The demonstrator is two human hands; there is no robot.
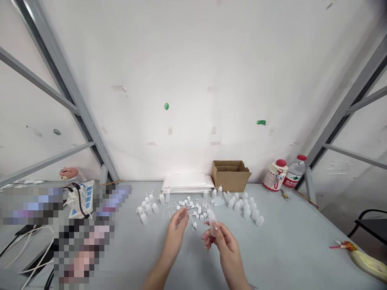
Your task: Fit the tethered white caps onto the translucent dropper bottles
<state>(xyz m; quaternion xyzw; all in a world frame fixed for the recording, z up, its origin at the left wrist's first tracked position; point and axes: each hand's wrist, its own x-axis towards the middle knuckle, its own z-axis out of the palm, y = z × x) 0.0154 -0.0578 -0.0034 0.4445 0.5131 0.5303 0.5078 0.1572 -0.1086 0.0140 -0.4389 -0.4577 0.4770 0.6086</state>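
My right hand grips a small translucent squeeze bottle between thumb and fingers, tilted over the middle of the grey table. Just left of it, my left hand reaches toward a loose pile of small white caps with straps. Its fingers are apart, and nothing shows in them. To the right of the pile, several more bottles stand in rows, with a few lying down behind. Several bottles with caps and strap loops stand in a group on the left.
A cardboard box and a stack of white envelopes stand against the wall. At the back right are a red-lidded flask and a water bottle. A power strip with cables lies left. A yellowish object lies at the right edge.
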